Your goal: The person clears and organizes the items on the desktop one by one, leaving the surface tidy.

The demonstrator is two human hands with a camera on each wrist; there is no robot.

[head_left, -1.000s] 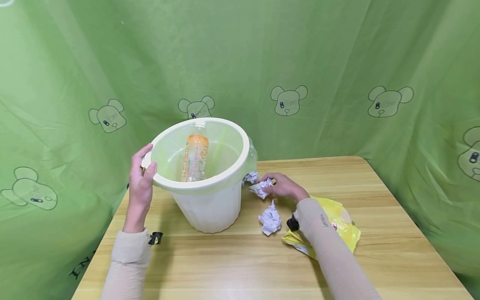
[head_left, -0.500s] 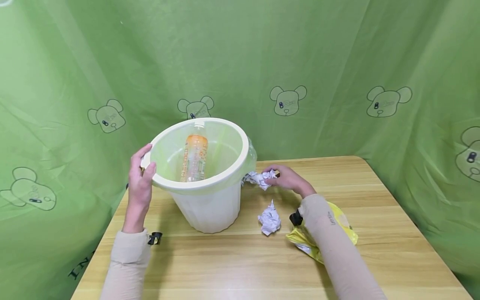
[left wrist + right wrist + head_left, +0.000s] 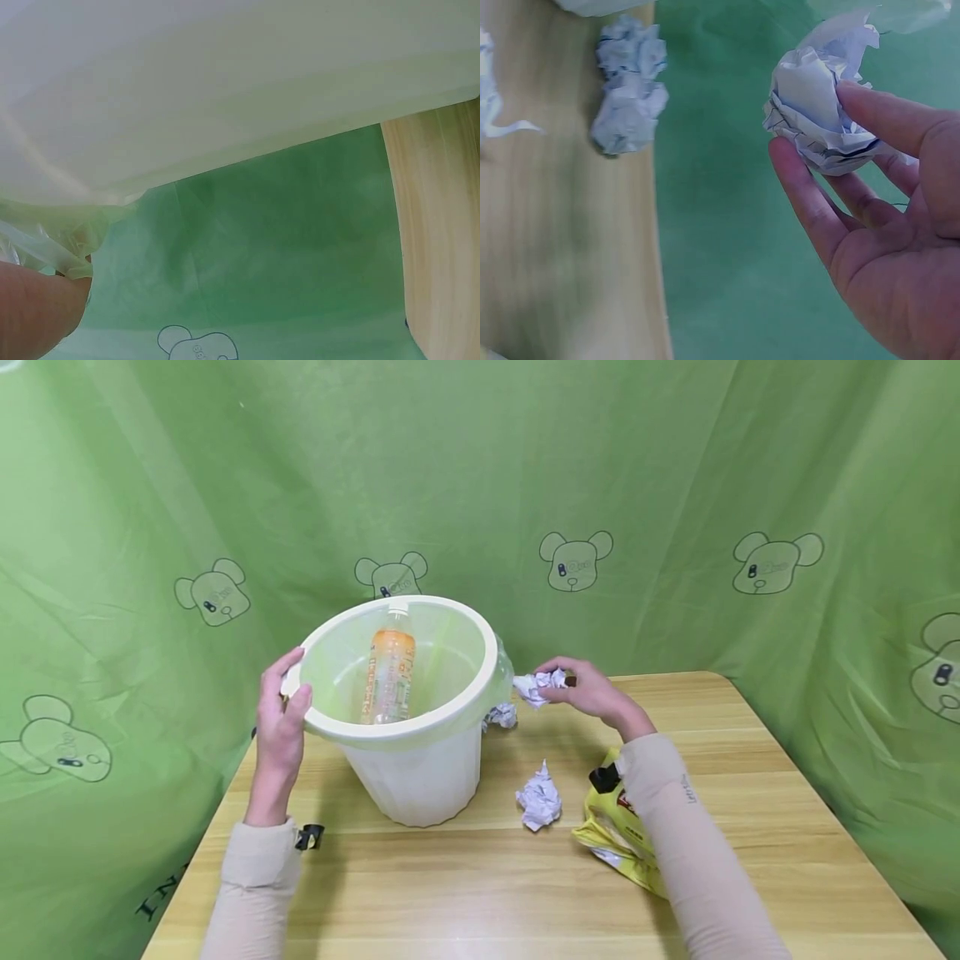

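The right hand [image 3: 592, 693] is raised off the table [image 3: 750, 827], a crumpled paper ball [image 3: 542, 685] pinched in its fingertips at the bin's [image 3: 408, 735] 3 o'clock. The bin's rim is gripped at 9 o'clock by the left hand [image 3: 281, 739]. Pen marks on the ball [image 3: 821, 112] are shown only in the right wrist view; in the left wrist view apparently just a fingertip [image 3: 37, 311] is seen. Green cloth [image 3: 675, 460] hangs behind.

- I see a green cloth backdrop [image 3: 675, 460] hung all round, creased and printed with outlined cartoon bear heads [image 3: 575, 560].
- In front of me stands a light wooden table [image 3: 750, 860] with rounded corners.
- The light is soft and even.
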